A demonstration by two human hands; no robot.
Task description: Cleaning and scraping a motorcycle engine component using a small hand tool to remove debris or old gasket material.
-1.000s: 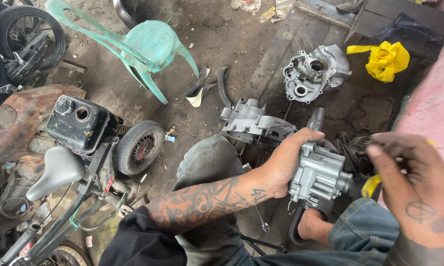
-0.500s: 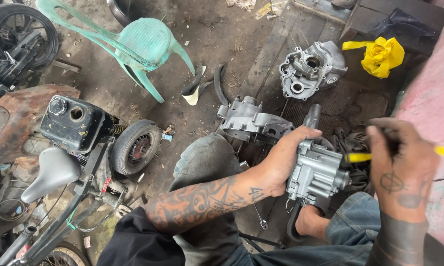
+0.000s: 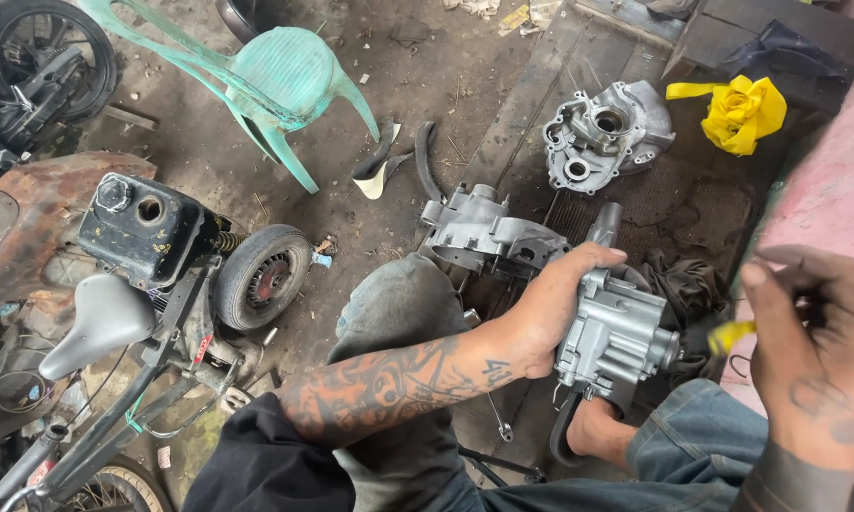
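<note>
The right hand (image 3: 811,356) is now hovering at the right of the view, lifted a little off the work compared with half a second ago, when it was pressing a yellow-handled tool (image 3: 730,334) in toward the part; its fingers are curled together around that handle, of which only a short yellow end is showing. That pulling back suggests the tool is being reset rather than driven. The left hand (image 3: 550,308), on a tattooed forearm, is gripping the grey metal engine part (image 3: 617,332) as before, fingers wrapped over its top, holding it just above the person's lap and bare foot (image 3: 593,431). A small wrench (image 3: 498,422) is lying on the floor below the forearm. Beyond the hands, two more engine casings (image 3: 489,232) (image 3: 602,133) are sitting on a dark mat (image 3: 673,204), with a crumpled yellow rag (image 3: 740,109) toward the far right. The floor is bare packed dirt, littered with scraps. At the left, a small bike with a grey seat (image 3: 95,318) and a black fuel tank (image 3: 143,228) is standing, and a green plastic chair (image 3: 275,81) is standing at the far edge.
</note>
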